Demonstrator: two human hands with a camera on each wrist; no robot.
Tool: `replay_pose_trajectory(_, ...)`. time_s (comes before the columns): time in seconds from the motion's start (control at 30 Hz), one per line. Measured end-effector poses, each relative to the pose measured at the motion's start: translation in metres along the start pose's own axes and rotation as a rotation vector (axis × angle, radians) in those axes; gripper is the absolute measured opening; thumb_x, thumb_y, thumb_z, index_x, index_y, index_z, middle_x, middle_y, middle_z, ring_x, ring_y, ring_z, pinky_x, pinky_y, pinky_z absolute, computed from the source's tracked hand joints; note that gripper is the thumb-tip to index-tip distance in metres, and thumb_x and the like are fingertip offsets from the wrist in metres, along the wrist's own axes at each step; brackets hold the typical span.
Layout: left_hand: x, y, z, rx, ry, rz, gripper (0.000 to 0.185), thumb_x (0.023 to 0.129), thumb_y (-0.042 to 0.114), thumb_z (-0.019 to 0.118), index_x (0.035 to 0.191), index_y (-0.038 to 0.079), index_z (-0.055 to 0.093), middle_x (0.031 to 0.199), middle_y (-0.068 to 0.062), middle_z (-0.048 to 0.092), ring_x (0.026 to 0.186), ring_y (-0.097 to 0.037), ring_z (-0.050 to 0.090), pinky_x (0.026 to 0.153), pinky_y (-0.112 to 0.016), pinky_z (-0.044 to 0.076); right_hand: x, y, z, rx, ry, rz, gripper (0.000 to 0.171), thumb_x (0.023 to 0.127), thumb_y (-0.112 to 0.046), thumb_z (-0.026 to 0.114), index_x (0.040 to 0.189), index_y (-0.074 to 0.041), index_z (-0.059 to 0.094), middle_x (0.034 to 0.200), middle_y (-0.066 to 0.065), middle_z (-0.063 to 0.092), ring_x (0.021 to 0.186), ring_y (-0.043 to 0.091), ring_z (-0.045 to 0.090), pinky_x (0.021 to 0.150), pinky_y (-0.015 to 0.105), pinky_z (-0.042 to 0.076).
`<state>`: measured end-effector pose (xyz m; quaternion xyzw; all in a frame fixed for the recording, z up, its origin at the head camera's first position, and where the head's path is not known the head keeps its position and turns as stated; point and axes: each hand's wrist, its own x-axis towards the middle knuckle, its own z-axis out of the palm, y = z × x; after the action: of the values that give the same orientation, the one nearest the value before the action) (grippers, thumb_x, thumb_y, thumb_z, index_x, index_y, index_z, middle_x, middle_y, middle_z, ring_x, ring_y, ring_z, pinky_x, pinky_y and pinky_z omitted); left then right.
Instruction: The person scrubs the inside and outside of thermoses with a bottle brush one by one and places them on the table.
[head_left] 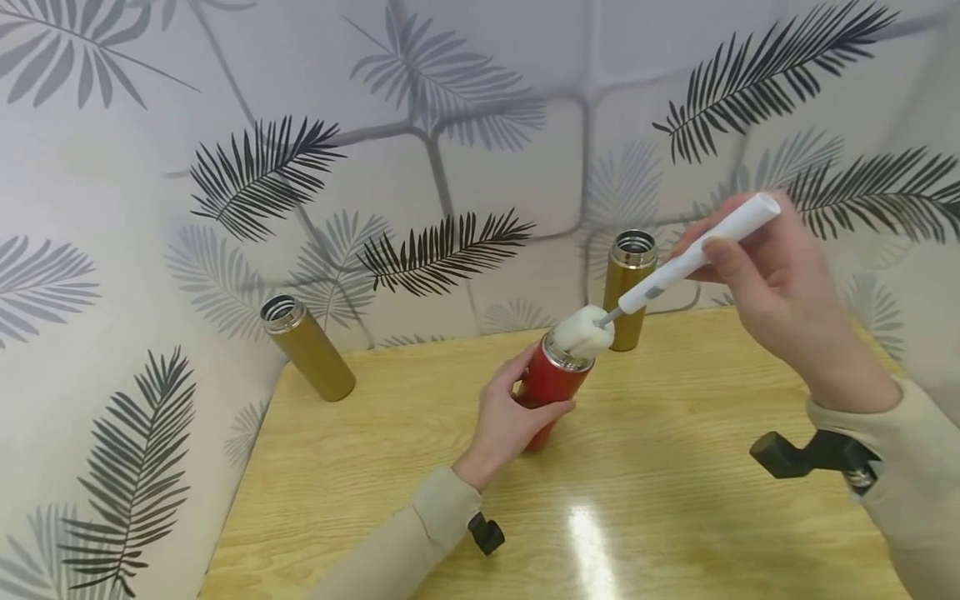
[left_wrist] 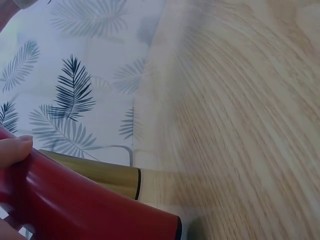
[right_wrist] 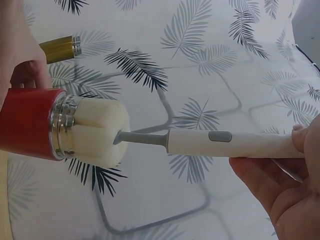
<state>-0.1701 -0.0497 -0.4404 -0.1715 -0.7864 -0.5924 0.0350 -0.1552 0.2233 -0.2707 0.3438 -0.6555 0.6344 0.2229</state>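
The red flask [head_left: 550, 385] was held tilted on the wooden tabletop [head_left: 675, 500], near its far middle, its open steel mouth leaning toward the right. The left hand [head_left: 506, 421] was wrapped round the flask body, thumb and fingers curled on it. The right hand [head_left: 780, 279] gripped the upper end of the white bottle brush [head_left: 693, 254] — thumb pressed along the handle. The foam head [right_wrist: 97, 132] sat at the flask mouth, only partly inside; most of it was seen bulging outside the steel rim in the right wrist view.

Risks judged from this state:
- The foam was wider than the mouth. A hard push could drive the flask backward through the left hand's grip, or make its base skid on the glossy tabletop.
- The brush was held far from the head, so the thin grey neck [right_wrist: 142, 138] could flex and the head could spring out sideways.
- A gold flask [head_left: 628, 287] stood open just behind the red one — a slipped stroke toward it could knock it over. A second gold flask [head_left: 307, 346] stood well apart at far left, at little risk.

Whether any liquid was in the flask could not be told.
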Motion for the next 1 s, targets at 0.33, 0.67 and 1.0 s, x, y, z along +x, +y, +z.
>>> replay_pose_trajectory(0.33,-0.002,0.003,-0.001,0.211,0.03,0.062,0.079,0.077,0.017,0.093,0.148,0.022,0.059,0.138,-0.004,0.064,0.128,-0.026,0.054,0.103,-0.05,0.048,-0.01,0.018,0.008,-0.008,0.006,-0.023,0.012,0.1,0.015,0.054,0.111,0.018,0.05,0.102,0.011,0.072,0.095,0.018,0.071,0.083,0.021,0.059)
replay_pose_trajectory(0.67,-0.002,0.001,-0.006,0.246,0.028,0.06,0.078,0.078,0.017,0.092,0.148,0.022,0.059,0.137,-0.005,0.064,0.128,-0.026,0.054,0.102,-0.05,0.049,-0.02,0.027,0.012,0.009,0.002,-0.01,0.016,0.101,0.013,0.055,0.114,0.019,0.048,0.105,0.01,0.073,0.097,0.017,0.072,0.084,0.021,0.058)
replay_pose_trajectory(1.0,-0.002,-0.003,-0.01,0.254,0.039,0.051,0.078,0.077,0.015,0.094,0.147,0.021,0.06,0.137,-0.006,0.064,0.127,-0.027,0.054,0.103,-0.05,0.047,-0.028,0.036,0.015,0.076,-0.007,0.003,0.016,0.101,0.013,0.053,0.114,0.021,0.046,0.108,0.014,0.072,0.102,0.02,0.074,0.087,0.026,0.06)
